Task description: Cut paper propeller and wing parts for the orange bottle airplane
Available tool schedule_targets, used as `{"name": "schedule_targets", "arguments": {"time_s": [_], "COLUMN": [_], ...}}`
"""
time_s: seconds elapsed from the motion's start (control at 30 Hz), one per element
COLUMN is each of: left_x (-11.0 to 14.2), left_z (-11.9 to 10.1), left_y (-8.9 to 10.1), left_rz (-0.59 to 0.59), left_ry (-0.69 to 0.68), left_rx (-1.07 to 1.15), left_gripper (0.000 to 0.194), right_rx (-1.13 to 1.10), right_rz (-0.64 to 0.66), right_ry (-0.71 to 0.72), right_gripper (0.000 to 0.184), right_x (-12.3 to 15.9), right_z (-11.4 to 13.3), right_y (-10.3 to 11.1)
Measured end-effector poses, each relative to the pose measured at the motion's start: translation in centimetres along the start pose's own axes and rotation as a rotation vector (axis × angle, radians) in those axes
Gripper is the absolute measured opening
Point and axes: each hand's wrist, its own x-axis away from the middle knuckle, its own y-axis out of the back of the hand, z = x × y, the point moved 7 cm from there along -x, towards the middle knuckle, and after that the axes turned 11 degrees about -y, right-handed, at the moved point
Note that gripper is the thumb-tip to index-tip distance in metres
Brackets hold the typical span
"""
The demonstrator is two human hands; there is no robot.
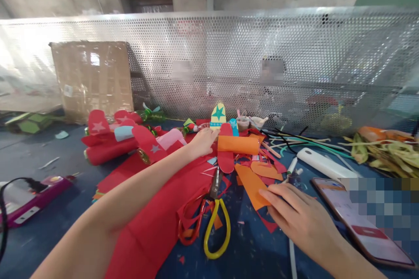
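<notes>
My left hand (pixel 203 143) reaches far forward over red paper (pixel 147 213). Its fingertips are at the left edge of a red and orange paper model (pixel 238 144), a rolled orange tube with a rounded red strip across it; the blurred fingers do not show a clear grip. Behind stands a yellow paper piece (pixel 218 113) with a green star. My right hand (pixel 299 213) has its bent fingers closed at the edge of a piece of orange paper (pixel 253 186). Between the hands lie scissors (pixel 218 222) with red and yellow handles, blades pointing away from me.
Red paper models with stars (pixel 111 137) lie at left, before a cardboard sheet (pixel 93 80). A purple power strip (pixel 36 202) is near left. At right are a phone (pixel 360 222), a white stick-shaped device (pixel 327 163) and dried husks (pixel 376 148). A perforated metal screen (pixel 229 48) bounds the table.
</notes>
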Motion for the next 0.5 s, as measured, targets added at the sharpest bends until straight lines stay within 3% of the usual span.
{"name": "schedule_targets", "arguments": {"time_s": [0.17,0.5], "left_x": [-0.1,1.1], "left_z": [0.6,0.7], "left_y": [-1.3,-1.5], "left_rz": [0.045,0.035], "left_ry": [0.017,-0.058], "left_rx": [-0.016,0.077], "left_gripper": [0.071,0.059], "right_rx": [-0.011,0.003], "right_rz": [0.008,-0.062], "right_ry": [-0.004,0.051], "right_gripper": [0.037,0.039], "right_x": [-0.3,-0.2], "right_z": [-0.3,0.8], "right_y": [-0.3,1.1]}}
